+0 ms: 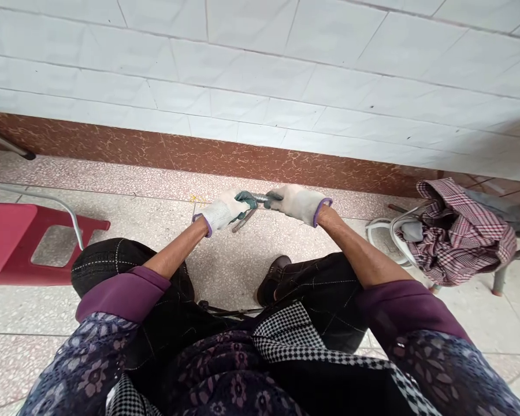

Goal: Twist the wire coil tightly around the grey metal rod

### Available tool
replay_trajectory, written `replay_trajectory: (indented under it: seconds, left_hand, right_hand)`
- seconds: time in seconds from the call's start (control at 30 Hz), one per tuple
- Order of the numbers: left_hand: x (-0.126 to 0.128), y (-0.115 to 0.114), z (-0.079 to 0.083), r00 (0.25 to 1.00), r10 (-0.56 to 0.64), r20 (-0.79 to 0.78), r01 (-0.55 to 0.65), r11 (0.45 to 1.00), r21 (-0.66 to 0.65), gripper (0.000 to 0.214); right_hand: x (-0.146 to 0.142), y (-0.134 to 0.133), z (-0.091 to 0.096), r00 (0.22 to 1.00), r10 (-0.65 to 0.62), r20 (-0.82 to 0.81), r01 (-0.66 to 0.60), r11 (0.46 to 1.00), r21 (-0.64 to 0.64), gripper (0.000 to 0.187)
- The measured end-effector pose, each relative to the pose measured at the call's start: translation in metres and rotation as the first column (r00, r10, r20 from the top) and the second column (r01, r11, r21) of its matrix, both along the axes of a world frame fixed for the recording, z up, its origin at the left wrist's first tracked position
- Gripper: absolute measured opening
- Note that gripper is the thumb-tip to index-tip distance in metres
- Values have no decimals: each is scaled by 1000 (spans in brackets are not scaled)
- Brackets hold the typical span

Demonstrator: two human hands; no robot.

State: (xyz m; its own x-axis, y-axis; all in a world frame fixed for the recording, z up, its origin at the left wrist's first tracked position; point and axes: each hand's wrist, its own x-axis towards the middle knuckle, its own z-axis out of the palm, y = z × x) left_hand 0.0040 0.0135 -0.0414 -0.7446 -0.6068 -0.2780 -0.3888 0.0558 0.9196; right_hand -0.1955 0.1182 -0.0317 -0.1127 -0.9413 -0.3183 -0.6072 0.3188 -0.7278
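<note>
Person seated, seen from above; both arms stretched forward over the knees. Both hands wear pale knit gloves with dark coated fingertips and purple cuffs.

Left hand [223,210]: fingers curled and closed around one end of a short metal rod [260,197]. A second thin metal piece [244,221] sticks out just below this hand, angled down toward the floor; whether the hand holds it or it lies on the floor, I cannot tell.

Right hand [298,203]: closed on the other end of the same rod. The rod spans the small gap between the two hands, roughly level, held in the air above the speckled floor [225,271].

Step in hand, as I judge it: the two hands work against each other on the rod, twisting or fitting it. The next move seems to call for a firm grip on both ends, kept in line.

Left of the hands: red stool [8,242]. Right of them: checked cloth [463,231] draped on a chair.
</note>
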Motion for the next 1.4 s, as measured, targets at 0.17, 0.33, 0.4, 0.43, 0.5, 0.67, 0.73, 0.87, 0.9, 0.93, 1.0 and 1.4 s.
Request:
replay_trajectory:
  seconds: [0.17, 0.33, 0.4, 0.43, 0.5, 0.67, 0.73, 0.87, 0.9, 0.93, 1.0, 1.4]
  left_hand:
    - [-9, 5, 0, 989, 72, -130, -48, 982, 182, 15]
    - [-8, 1, 7, 976, 50, -210, -4, 976, 216, 20]
    - [-9, -2, 6, 974, 62, -219, -19, 981, 193, 17]
    - [-10, -3, 5, 975, 76, -211, -38, 983, 179, 15]
    - [-12, -6, 4, 978, 111, -179, -88, 988, 129, 16]
    - [-13, -9, 17, 995, -14, -95, 4, 995, -98, 18]
    - [-12, -7, 26, 990, -114, -89, 102, 986, -129, 10]
    - [-17, -4, 32, 982, -148, -116, 124, 974, -191, 10]
    - [-20, -3, 30, 986, -117, -115, 89, 971, -223, 8]
    - [-24, -3, 27, 990, -90, -111, 60, 968, -245, 8]
    - [-30, -3, 22, 991, -85, -105, 56, 968, -246, 11]
    - [-19, -4, 13, 997, -53, -64, 44, 991, -130, 8]
  right_hand:
    - [3, -12, 9, 982, -115, -151, 97, 988, -122, 14]
    - [10, -4, 16, 962, -176, 210, 210, 966, -152, 18]
    - [11, 0, 18, 928, -142, 344, 208, 965, -161, 23]
    - [12, 2, 19, 911, -117, 395, 194, 968, -162, 25]
    - [11, 6, 21, 883, -73, 463, 154, 978, -140, 30]
    - [1, 16, 24, 839, 34, 543, -11, 999, -45, 35]
    - [-4, 20, 22, 823, 88, 561, -77, 996, -44, 36]
    - [-4, 28, 20, 824, 98, 559, -63, 995, -82, 31]
    - [-2, 29, 21, 821, 67, 567, -12, 995, -100, 31]
    - [0, 30, 22, 813, 32, 582, 51, 991, -125, 32]
    - [2, 30, 25, 782, -36, 623, 178, 970, -166, 32]
    - [13, 20, 27, 830, -170, 531, 271, 955, -119, 16]
